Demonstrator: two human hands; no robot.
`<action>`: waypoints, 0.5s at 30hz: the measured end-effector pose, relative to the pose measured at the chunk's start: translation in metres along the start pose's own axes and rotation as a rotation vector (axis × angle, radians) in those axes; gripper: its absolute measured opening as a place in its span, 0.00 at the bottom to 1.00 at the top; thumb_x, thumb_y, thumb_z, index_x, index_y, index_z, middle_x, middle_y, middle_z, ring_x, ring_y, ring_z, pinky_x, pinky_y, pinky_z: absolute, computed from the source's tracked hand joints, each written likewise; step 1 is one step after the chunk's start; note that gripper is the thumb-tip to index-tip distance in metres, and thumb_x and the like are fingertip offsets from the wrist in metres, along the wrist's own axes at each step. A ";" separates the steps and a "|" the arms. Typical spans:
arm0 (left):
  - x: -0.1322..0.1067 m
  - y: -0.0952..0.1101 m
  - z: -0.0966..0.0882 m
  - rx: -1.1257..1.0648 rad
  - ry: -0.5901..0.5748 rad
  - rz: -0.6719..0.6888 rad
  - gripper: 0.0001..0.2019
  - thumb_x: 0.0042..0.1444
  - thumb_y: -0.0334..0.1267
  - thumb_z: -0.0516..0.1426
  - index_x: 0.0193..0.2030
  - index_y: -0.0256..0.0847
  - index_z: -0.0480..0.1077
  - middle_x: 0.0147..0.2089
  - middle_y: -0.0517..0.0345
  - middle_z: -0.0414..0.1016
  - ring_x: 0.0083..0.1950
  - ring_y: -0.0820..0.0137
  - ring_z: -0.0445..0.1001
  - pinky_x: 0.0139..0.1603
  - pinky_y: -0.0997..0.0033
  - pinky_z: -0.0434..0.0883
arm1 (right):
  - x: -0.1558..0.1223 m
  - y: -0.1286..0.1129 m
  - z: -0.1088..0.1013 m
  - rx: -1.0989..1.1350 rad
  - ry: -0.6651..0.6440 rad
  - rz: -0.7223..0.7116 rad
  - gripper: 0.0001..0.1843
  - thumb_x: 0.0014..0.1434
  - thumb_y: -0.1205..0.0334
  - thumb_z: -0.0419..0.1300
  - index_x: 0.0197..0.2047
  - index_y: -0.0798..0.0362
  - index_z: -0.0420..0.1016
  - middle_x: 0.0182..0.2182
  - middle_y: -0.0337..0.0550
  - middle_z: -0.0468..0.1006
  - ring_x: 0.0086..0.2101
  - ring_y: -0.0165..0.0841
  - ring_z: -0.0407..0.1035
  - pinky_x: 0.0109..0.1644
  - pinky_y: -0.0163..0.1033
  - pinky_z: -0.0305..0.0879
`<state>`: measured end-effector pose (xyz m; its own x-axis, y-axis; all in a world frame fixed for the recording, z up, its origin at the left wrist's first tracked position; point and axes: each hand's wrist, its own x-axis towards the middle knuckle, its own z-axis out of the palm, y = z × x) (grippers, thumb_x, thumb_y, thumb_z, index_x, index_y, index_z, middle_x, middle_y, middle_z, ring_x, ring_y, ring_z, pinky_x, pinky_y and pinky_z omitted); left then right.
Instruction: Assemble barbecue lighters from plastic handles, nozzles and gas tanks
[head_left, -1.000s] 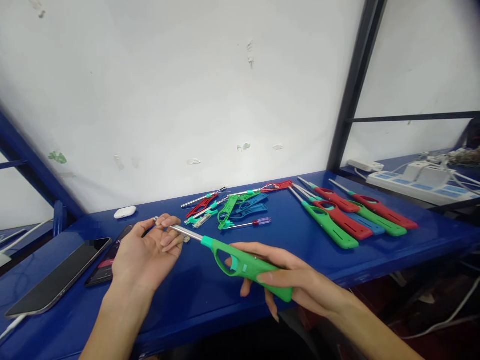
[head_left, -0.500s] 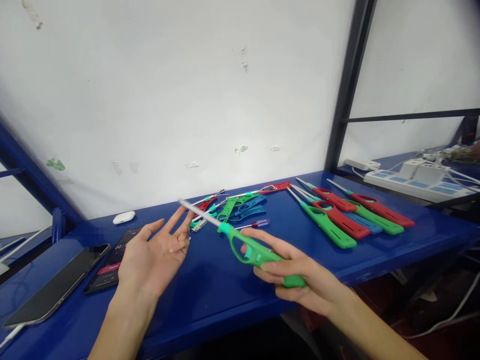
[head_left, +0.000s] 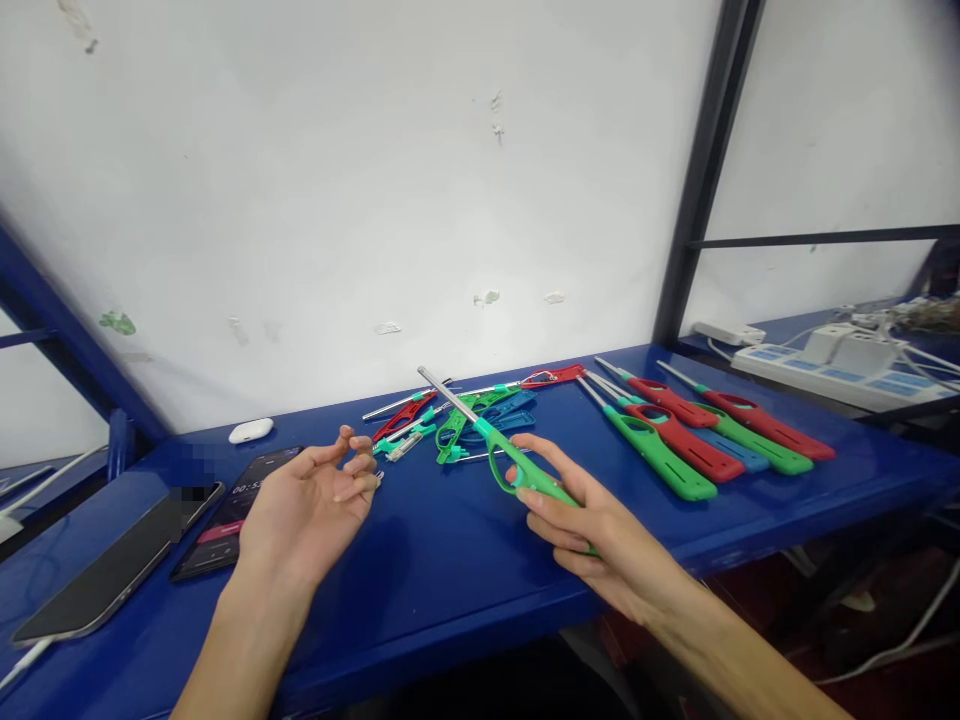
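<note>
A green long-nosed gas lighter point(head_left: 525, 468) is gripped by my right hand point(head_left: 592, 515), its metal tube slanting up and to the left. One of my fingers sits in the trigger loop. My left hand point(head_left: 311, 505) is raised palm up over the table, fingers loosely curled and apart, holding nothing. Beyond the lighter lie loose lighter parts: a red casing half point(head_left: 405, 412), a green casing half point(head_left: 454, 425) and blue casing halves point(head_left: 499, 418). Metal tubes and small turquoise pieces lie among them. A screwdriver is mostly hidden behind the held lighter.
Several whole lighters lie in a row at the right, among them a green one point(head_left: 660, 458) and a red one point(head_left: 772, 425). Two phones point(head_left: 120, 570) and a white earbud case point(head_left: 251, 431) are at the left. A power strip point(head_left: 840, 372) stands beyond the black post point(head_left: 694, 190).
My right hand has swung the lighter's tip right and upward, away from my left fingers. My left fingers have curled in more. The view has shifted slightly.
</note>
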<state>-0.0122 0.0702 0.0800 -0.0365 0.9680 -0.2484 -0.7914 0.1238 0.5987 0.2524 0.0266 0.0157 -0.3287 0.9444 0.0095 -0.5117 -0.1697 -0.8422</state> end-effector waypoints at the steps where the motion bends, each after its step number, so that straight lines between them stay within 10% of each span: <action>1: 0.000 0.000 0.000 -0.002 -0.003 -0.002 0.12 0.56 0.19 0.47 0.40 0.36 0.66 0.33 0.57 0.66 0.21 0.76 0.65 0.15 0.80 0.61 | 0.000 0.001 -0.001 0.008 -0.001 -0.001 0.28 0.61 0.62 0.74 0.61 0.36 0.74 0.39 0.34 0.68 0.21 0.16 0.44 0.17 0.23 0.38; 15: 0.003 -0.001 -0.004 -0.021 -0.068 -0.020 0.13 0.55 0.18 0.47 0.40 0.38 0.63 0.31 0.61 0.64 0.19 0.77 0.62 0.16 0.79 0.61 | 0.003 0.000 0.000 0.013 -0.007 -0.017 0.34 0.62 0.62 0.74 0.67 0.38 0.70 0.36 0.34 0.67 0.22 0.18 0.44 0.19 0.25 0.39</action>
<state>-0.0142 0.0719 0.0757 0.0202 0.9780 -0.2077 -0.8039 0.1394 0.5782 0.2516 0.0292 0.0161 -0.3256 0.9451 0.0277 -0.5273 -0.1572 -0.8350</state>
